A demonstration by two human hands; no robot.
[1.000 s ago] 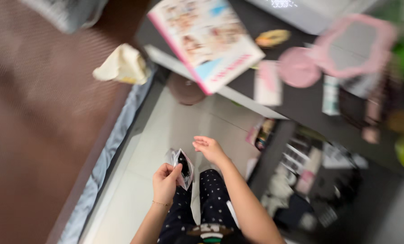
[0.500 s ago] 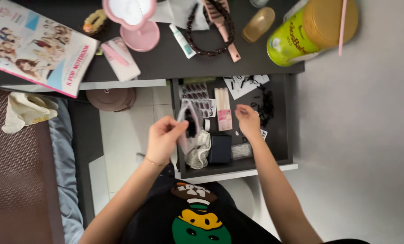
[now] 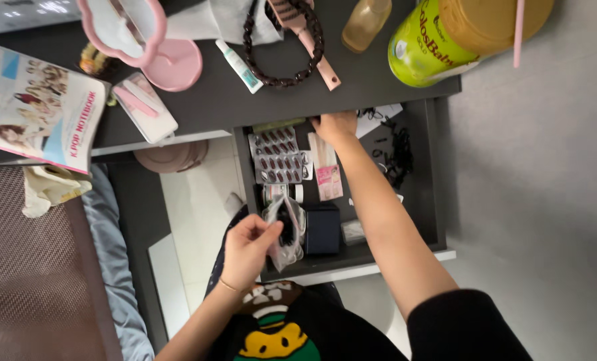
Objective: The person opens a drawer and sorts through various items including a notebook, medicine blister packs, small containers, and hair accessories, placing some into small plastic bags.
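My left hand pinches a small clear plastic bag with dark items inside, held over the front left corner of an open dark drawer. My right hand reaches deep into the drawer's back, fingers partly hidden under the desk edge, touching something I cannot make out. Below that hand lie blister packs of dark pills, a pink packet and a small black box. Loose black hair ties lie at the drawer's right.
The dark desk above carries a pink mirror, a colourful notebook, a pink hairbrush, a dark bead chain, a small tube, an amber bottle and a green-and-gold tin. A brown mat and bed edge lie left.
The view swung from the floor to the desk and drawer. My right hand moved from the drawer's middle to its back; my left hand with the bag dropped nearer the drawer front.
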